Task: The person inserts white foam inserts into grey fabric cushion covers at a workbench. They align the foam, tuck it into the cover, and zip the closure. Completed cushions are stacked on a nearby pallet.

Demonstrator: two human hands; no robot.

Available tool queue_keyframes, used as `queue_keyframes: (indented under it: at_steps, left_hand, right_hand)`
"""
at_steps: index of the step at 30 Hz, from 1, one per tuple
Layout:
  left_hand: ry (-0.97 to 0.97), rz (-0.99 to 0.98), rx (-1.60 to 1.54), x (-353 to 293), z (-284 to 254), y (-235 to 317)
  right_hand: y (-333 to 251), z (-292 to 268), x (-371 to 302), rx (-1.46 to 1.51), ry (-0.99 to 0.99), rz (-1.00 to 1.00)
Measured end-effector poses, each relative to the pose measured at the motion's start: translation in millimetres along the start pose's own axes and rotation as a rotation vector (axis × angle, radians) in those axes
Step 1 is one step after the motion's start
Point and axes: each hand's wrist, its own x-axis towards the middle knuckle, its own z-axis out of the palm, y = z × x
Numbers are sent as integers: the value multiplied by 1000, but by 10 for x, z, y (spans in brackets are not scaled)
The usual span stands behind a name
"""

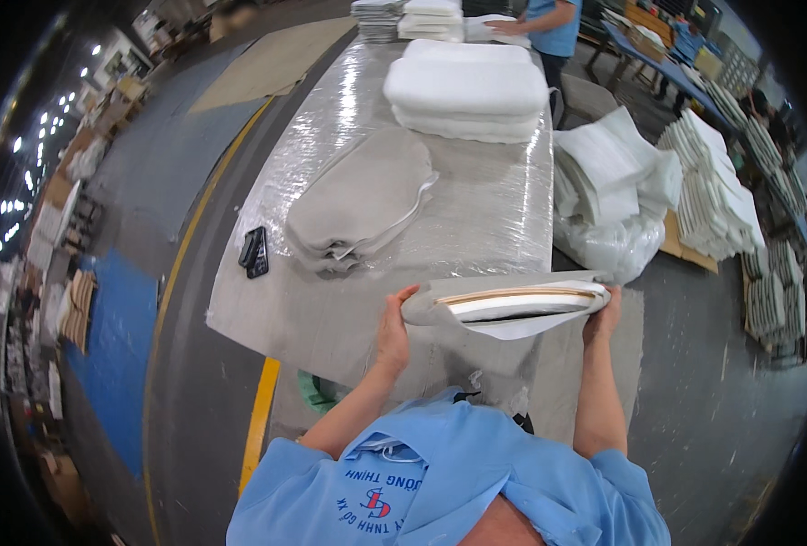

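Between my two hands I hold a grey fabric cushion cover point(433, 305) over the near edge of the table. Its open side faces me. White padding point(522, 305) and a thin tan board edge point(494, 293) show inside it. My left hand point(394, 329) grips the cover's left end, and my right hand point(602, 318) grips the right end. On the table ahead, to the left, lies a stack of grey fabric covers point(358, 196) with rounded corners. Farther back sits a pile of thick white foam pads point(463, 86).
The table point(494, 209) is wrapped in shiny film. Small black objects point(253, 252) lie near its left edge. Bagged white sheets point(613, 173) and stacked pads point(708, 182) stand at the right. A co-worker point(554, 27) touches white material at the far end. A yellow floor line point(194, 209) runs along the left.
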Motion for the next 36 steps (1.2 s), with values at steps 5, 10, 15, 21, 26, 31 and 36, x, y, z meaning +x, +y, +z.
queue_keyframes:
  at_steps: [5, 10, 15, 21, 26, 31, 36]
  left_hand:
    - [10, 226, 278, -239, 267, 249]
    - [-6, 189, 330, -272, 286, 299]
    - [6, 63, 291, -150, 176, 222]
    - [97, 247, 375, 220, 2, 113]
    - [147, -25, -280, 202, 285, 140]
    - [-93, -88, -128, -31, 593, -63]
    - [41, -66, 97, 184, 800, -153]
  right_hand:
    - [-84, 7, 100, 62, 40, 20]
    - [-70, -12, 112, 86, 13, 32]
    - [-51, -7, -5, 124, -7, 20]
    - [-68, -150, -491, 155, 48, 202]
    - [137, -633, -1082, 247, 96, 171]
    - [267, -548, -1522, 116, 3, 123]
    - [54, -464, -1645, -391, -372, -7]
